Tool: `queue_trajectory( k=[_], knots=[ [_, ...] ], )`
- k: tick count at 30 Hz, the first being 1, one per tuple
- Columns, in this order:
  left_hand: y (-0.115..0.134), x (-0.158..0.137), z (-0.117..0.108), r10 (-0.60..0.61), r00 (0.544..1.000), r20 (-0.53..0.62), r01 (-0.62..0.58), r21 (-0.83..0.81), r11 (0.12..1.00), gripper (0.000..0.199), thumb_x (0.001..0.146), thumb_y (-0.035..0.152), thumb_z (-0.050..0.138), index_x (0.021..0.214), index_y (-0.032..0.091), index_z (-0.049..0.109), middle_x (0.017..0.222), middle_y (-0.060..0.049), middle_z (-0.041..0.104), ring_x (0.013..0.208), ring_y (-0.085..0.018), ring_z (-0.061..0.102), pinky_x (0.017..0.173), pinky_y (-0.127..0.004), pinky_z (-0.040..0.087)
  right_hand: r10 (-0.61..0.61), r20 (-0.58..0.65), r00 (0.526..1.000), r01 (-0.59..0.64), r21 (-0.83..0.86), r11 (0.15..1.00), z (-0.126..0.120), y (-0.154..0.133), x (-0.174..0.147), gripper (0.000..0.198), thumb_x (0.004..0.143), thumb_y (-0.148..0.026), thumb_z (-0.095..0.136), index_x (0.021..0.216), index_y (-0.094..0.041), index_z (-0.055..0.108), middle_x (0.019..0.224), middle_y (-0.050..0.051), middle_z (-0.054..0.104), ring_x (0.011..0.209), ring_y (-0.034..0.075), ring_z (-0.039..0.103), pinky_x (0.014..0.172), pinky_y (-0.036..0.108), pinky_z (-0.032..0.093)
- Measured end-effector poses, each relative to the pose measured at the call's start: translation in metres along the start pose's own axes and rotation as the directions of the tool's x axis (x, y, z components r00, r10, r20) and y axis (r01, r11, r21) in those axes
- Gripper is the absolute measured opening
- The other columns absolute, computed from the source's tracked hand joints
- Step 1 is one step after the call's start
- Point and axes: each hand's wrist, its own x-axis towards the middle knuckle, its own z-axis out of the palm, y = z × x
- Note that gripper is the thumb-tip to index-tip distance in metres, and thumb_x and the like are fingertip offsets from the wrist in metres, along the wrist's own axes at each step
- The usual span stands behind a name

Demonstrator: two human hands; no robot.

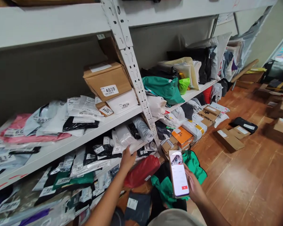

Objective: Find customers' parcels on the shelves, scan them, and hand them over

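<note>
- The hands are well apart, each on its own job.
- The right hand is closed around the phone, which it holds upright in front of the body, its lit screen facing the wearer; a small red button shows low on the screen.
- The left hand reaches to the edge of the lower shelf, its fingers at the white packet; I cannot tell whether they grip it or only touch it.
- Just beside that packet, on its left, lie black packets, one labelled 6017; a grey roll lies to its right.
- The red bundle sits just below and to the right of the left hand.
- Green cloth shows behind and around the phone, and a dark packet with a white label lies below the red bundle.
- On the shelf above, the carton marked 4039 rests beside the white post, on top of the white box marked 4038.
- Right of the post are a teal bag and, lower down, an orange box.
- A black pouch lies on the tiled floor.
</note>
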Motion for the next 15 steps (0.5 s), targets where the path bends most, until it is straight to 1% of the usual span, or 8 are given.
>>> queue_trajectory(
  k=[2, 3, 6, 8, 11, 13, 14, 15],
  knots=[
    [0.001, 0.043, 0.002, 0.105, 0.993, -0.060, -0.094, 0.166, 0.982, 0.072, 0.077, 0.018, 0.055, 0.143, 0.002, 0.032, 0.150, -0.027, 0.025, 0.141, -0.039, 0.021, 0.113, -0.053, 0.020, -0.005, -0.070, 0.998, 0.007, 0.029, 1.000, -0.008, 0.001, 0.003, 0.056, 0.067, -0.044, 0.079, 0.118, -0.029, 0.062, 0.110, 0.001, 0.074, 0.096, 0.024, 0.068, 0.080, 0.032, 0.052],
    [0.002, 0.064, 0.005, 0.162, 0.985, -0.055, -0.144, 0.239, 0.960, 0.072, 0.075, 0.015, 0.056, 0.143, 0.003, 0.034, 0.152, -0.025, 0.024, 0.142, -0.038, 0.018, 0.114, -0.052, 0.016, -0.003, -0.110, 0.994, 0.008, 0.043, 0.999, -0.012, 0.003, 0.005, 0.058, 0.064, -0.043, 0.081, 0.117, -0.029, 0.062, 0.109, 0.001, 0.075, 0.093, 0.024, 0.069, 0.077, 0.032, 0.052],
    [0.002, 0.124, 0.010, 0.311, 0.950, 0.012, -0.292, 0.381, 0.877, 0.062, 0.078, 0.012, 0.051, 0.139, 0.010, 0.042, 0.149, -0.017, 0.035, 0.141, -0.030, 0.024, 0.116, -0.048, 0.012, 0.019, -0.223, 0.975, -0.003, 0.070, 0.998, -0.020, 0.012, 0.012, 0.067, 0.059, -0.042, 0.085, 0.120, -0.030, 0.060, 0.102, 0.003, 0.076, 0.081, 0.024, 0.071, 0.067, 0.032, 0.053],
    [-0.003, 0.160, 0.007, 0.358, 0.933, 0.047, -0.341, 0.441, 0.830, 0.051, 0.081, 0.015, 0.050, 0.132, 0.013, 0.051, 0.142, -0.015, 0.045, 0.137, -0.028, 0.031, 0.116, -0.046, 0.013, 0.039, -0.271, 0.962, -0.019, 0.074, 0.997, -0.021, 0.018, 0.015, 0.078, 0.058, -0.044, 0.086, 0.128, -0.029, 0.054, 0.100, 0.004, 0.077, 0.075, 0.024, 0.070, 0.062, 0.032, 0.054],
    [-0.021, 0.195, -0.003, 0.342, 0.939, 0.042, -0.316, 0.502, 0.805, 0.033, 0.078, 0.018, 0.056, 0.109, 0.013, 0.066, 0.127, -0.016, 0.056, 0.129, -0.031, 0.039, 0.110, -0.046, 0.027, 0.059, -0.303, 0.951, -0.043, 0.057, 0.997, -0.016, 0.024, 0.019, 0.093, 0.058, -0.047, 0.085, 0.139, -0.028, 0.043, 0.101, 0.007, 0.076, 0.076, 0.026, 0.071, 0.064, 0.035, 0.055],
    [-0.031, 0.204, -0.006, 0.319, 0.948, -0.003, -0.271, 0.520, 0.810, 0.024, 0.077, 0.017, 0.056, 0.097, 0.012, 0.068, 0.120, -0.015, 0.058, 0.126, -0.030, 0.040, 0.106, -0.045, 0.032, 0.060, -0.322, 0.945, -0.049, 0.042, 0.998, -0.010, 0.027, 0.020, 0.098, 0.057, -0.048, 0.085, 0.142, -0.028, 0.040, 0.106, 0.007, 0.075, 0.084, 0.029, 0.071, 0.069, 0.037, 0.056],
    [-0.032, 0.204, -0.003, 0.309, 0.950, -0.041, -0.243, 0.522, 0.817, 0.023, 0.078, 0.017, 0.054, 0.095, 0.012, 0.068, 0.119, -0.015, 0.058, 0.125, -0.030, 0.040, 0.105, -0.045, 0.032, 0.055, -0.332, 0.942, -0.046, 0.036, 0.998, -0.007, 0.028, 0.022, 0.100, 0.055, -0.048, 0.086, 0.142, -0.029, 0.040, 0.108, 0.006, 0.075, 0.087, 0.029, 0.070, 0.071, 0.038, 0.056],
    [-0.030, 0.201, 0.003, 0.300, 0.950, -0.090, -0.212, 0.519, 0.828, 0.025, 0.081, 0.019, 0.050, 0.098, 0.011, 0.067, 0.119, -0.016, 0.057, 0.125, -0.031, 0.039, 0.105, -0.048, 0.030, 0.053, -0.337, 0.940, -0.046, 0.030, 0.999, -0.004, 0.030, 0.023, 0.100, 0.054, -0.048, 0.086, 0.142, -0.030, 0.041, 0.108, 0.006, 0.075, 0.088, 0.030, 0.070, 0.072, 0.038, 0.056]
  ],
)
